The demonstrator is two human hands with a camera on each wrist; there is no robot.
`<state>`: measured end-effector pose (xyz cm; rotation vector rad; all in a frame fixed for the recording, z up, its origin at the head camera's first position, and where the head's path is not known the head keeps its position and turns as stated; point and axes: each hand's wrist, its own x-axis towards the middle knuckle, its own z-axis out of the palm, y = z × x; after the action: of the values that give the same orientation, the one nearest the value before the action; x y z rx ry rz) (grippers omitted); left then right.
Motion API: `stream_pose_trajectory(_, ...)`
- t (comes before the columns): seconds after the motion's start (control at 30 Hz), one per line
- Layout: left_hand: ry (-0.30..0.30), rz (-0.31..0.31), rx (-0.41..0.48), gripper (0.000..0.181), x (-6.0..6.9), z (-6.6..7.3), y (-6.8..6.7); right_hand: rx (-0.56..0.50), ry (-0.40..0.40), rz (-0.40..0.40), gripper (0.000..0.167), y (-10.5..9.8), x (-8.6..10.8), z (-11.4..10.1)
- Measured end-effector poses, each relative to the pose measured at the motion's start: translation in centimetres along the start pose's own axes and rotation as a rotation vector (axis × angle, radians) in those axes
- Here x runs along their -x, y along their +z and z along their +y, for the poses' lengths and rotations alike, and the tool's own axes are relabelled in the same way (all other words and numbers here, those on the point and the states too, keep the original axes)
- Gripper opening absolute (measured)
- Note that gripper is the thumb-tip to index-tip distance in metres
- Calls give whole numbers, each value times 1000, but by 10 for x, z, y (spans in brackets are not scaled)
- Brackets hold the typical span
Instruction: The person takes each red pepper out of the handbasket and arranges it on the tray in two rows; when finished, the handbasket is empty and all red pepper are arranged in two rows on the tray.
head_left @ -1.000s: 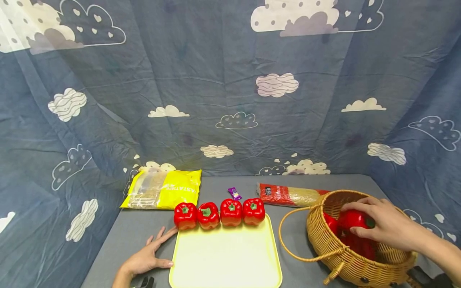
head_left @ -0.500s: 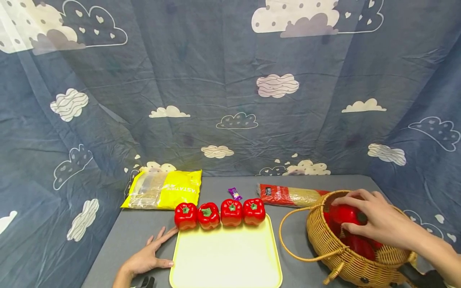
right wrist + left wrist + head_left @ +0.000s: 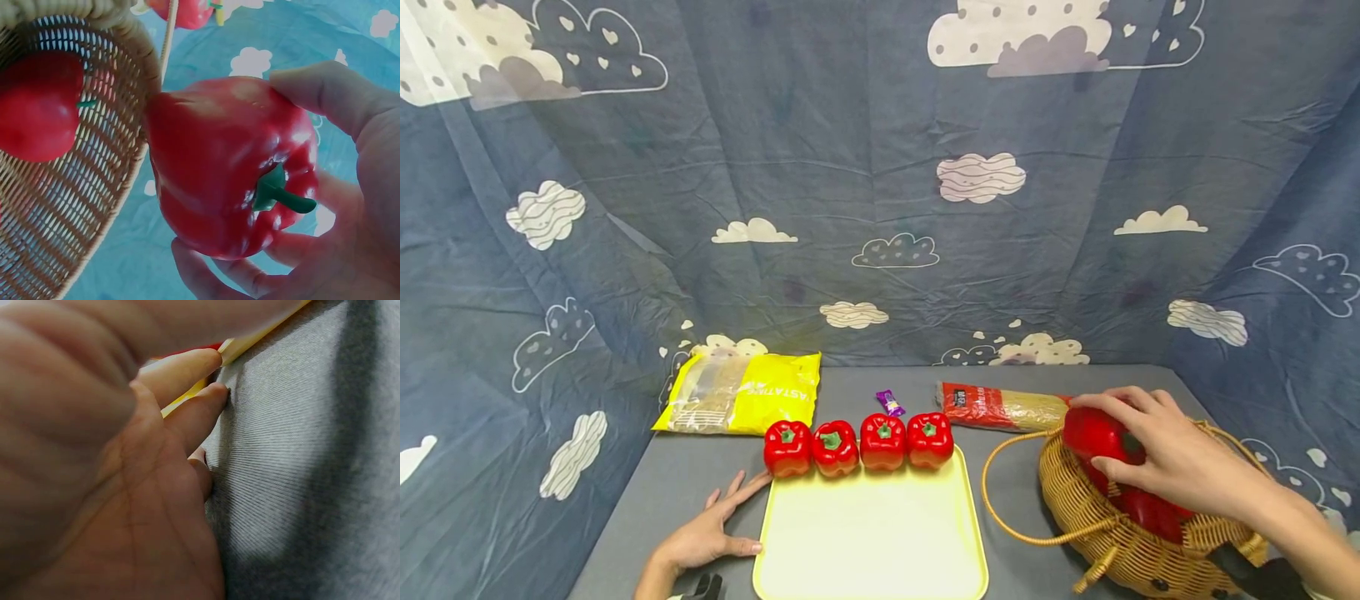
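My right hand (image 3: 1187, 458) grips a red bell pepper (image 3: 1093, 433) with a green stem, over the left rim of the wicker basket (image 3: 1067, 492). In the right wrist view, thumb and fingers curl round the bell pepper (image 3: 219, 162), and another bell pepper (image 3: 44, 109) lies inside the basket (image 3: 106, 187). My left hand (image 3: 703, 533) rests on the table with fingers spread, its index fingertip and thumb touching the left edge of the pale yellow tray (image 3: 872, 542). Several bell peppers (image 3: 882, 442) stand in a row along the tray's far edge, stems up.
Behind the row, a yellow pasta bag (image 3: 741, 396) lies at the left and a small purple wrapped sweet (image 3: 891, 403) in the middle. A red-ended spaghetti pack (image 3: 1000, 407) reaches towards the basket. The basket's handle (image 3: 988, 492) hangs out to the left.
My right hand has raised the bell pepper from inside the basket, moving up and left to the rim. The left hand, tray and row of bell peppers have stayed put.
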<state>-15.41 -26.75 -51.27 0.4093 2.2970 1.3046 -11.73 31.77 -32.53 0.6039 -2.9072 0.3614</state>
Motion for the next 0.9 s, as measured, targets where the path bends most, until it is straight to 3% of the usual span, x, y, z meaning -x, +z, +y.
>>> stream_pose_trajectory(0.17,14,10,41,95,0,-5,0,-18,-18,70,69,2,-4,-8)
stream_pose_trajectory(0.57,3,1,-17,98,-1,1,0,-65,-38,74,61,3,-17,-26)
stream_pose_trajectory(0.9,6,7,-22,98,-1,0,1,-92,-82,170,59,8,-28,-46)
